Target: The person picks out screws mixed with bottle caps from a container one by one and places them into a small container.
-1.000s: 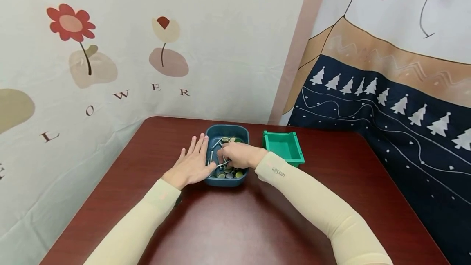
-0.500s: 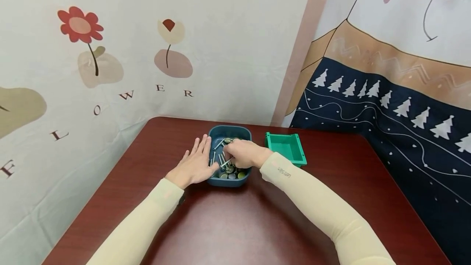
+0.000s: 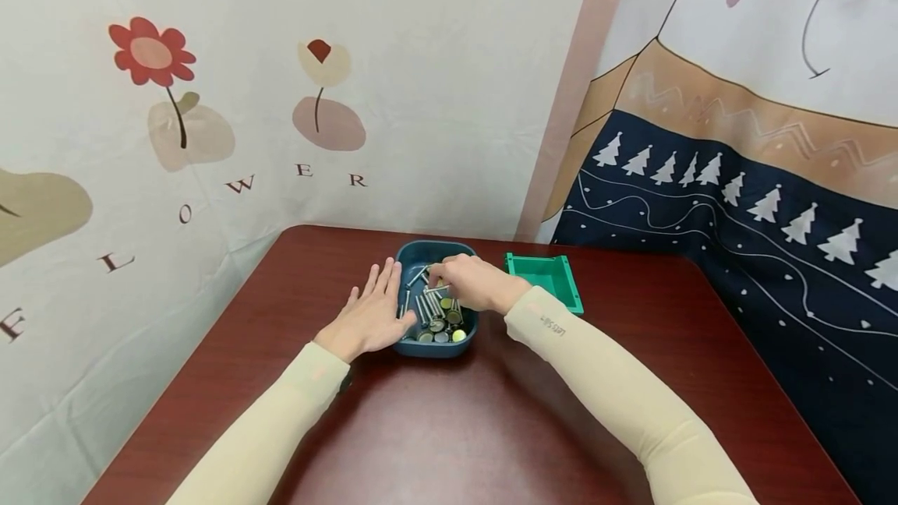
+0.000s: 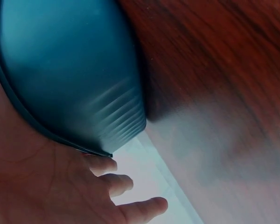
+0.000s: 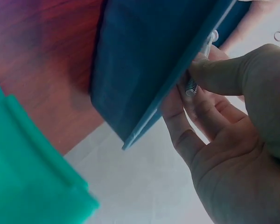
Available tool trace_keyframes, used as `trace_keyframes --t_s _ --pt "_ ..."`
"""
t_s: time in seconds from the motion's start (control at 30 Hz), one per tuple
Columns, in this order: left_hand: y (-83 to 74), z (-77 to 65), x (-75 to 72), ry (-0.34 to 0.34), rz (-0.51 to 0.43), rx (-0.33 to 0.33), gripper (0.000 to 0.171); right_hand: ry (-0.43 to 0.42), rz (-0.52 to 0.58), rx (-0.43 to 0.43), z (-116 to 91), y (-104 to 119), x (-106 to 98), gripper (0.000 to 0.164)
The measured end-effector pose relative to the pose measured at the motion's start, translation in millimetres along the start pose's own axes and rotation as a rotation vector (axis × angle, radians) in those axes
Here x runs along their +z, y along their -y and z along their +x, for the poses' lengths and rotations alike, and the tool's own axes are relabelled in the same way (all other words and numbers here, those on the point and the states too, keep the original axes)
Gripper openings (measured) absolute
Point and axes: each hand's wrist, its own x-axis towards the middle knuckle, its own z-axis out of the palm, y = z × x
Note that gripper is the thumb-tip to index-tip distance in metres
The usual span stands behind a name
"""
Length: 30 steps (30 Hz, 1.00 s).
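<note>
A dark blue bin [image 3: 432,350] stands on the table. Inside it lie several long silver screws [image 3: 426,309] and several round, coin-like metal discs [image 3: 441,337]. My left hand [image 3: 368,314] rests over the bin's left rim, fingers straight and spread; from below, the left wrist view shows its fingertips [image 4: 151,210] past the bin wall. Over the far right part of the bin, my right hand [image 3: 480,283] pinches a silver screw [image 5: 191,87] between thumb and fingers. The screw's threaded end pokes out beneath the thumb, and the fingers overlap the bin's rim in that view.
A small green tray [image 3: 578,291] stands just right of the blue bin, partly behind my right wrist. The dark red table [image 3: 421,443] runs back to a printed cloth wall [image 3: 449,100].
My right hand has risen a little and moved up and right within the bin, pinching a screw. More screws and discs show below it. The left hand keeps its place on the rim.
</note>
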Motion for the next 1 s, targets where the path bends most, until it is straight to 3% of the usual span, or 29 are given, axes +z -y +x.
trace_keyframes --t_s 0.2,0.3,0.57,1.0 --pt "1.3 0.2 0.6 0.004 0.005 -0.003 0.103 -0.008 -0.001 0.001 -2.5 -7.2 -5.5 0.059" --pt "1.3 0.3 0.4 0.001 0.01 -0.003 0.103 -0.021 0.005 0.003 -4.9 -10.7 -8.3 0.062" --pt "-1.5 -0.7 0.3 -0.003 0.025 0.003 0.103 -0.084 0.078 0.008 -13.6 -23.2 -16.3 0.049" --pt "-4.1 -0.2 1.0 -0.006 0.017 -0.011 0.103 -0.145 0.176 0.14 -38.1 -42.2 -33.1 0.042"
